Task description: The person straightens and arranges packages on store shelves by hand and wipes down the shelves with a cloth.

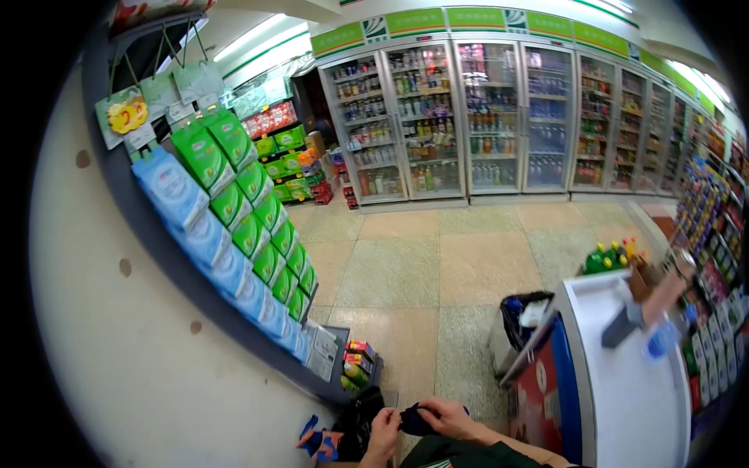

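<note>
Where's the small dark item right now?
In the head view, the small dark item is at bottom centre, held in the fingers of the left hand and right hand, just right of the black bag.

Glass-door fridges [491, 117]: glossy glass, metal frames. Floor tiles [390, 269]: smooth-looking, speckled. Countertop [624, 390]: white, smooth. Bin liner [512, 316]: glossy black plastic.

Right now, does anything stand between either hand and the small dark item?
Nothing visible does: the left hand and the right hand both have fingers on the small dark item, one at each side.
</note>
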